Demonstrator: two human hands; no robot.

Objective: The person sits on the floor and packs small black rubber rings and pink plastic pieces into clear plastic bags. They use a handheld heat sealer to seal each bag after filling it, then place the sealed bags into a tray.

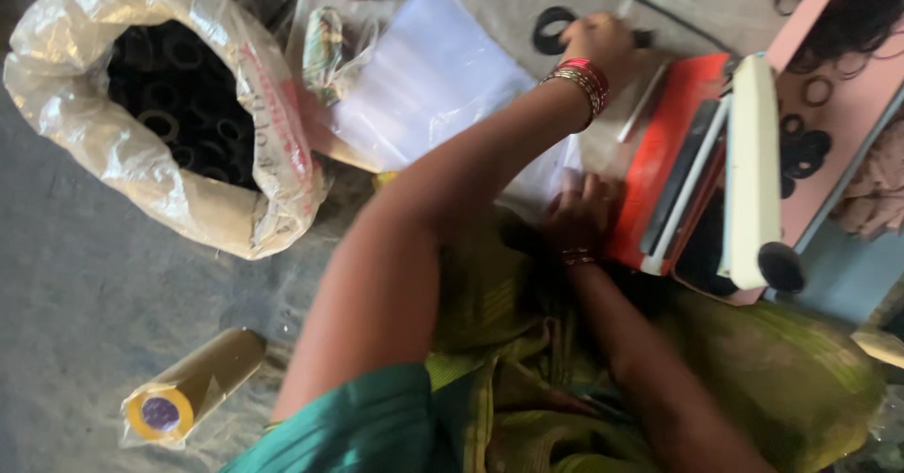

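My left hand (603, 45), with red and gold bangles at the wrist, reaches far forward and curls over black rubber rings; a dark piece pokes out past its fingers. A black ring (551, 31) lies just to its left on the floor. My right hand (579, 211) is close to my body, its fingers closed on a clear plastic bag (541, 186) at the left edge of a red heat sealer (673, 144). The sealer's cream arm (753, 172) is raised, with a black knob at its near end.
A big plastic-lined sack (268, 144) full of black rings stands at the left. A stack of clear bags (428, 78) lies beyond my arm. A brown roll with a yellow end (193, 385) rests at the lower left. A pink tray (843, 106) holds more rings on the right.
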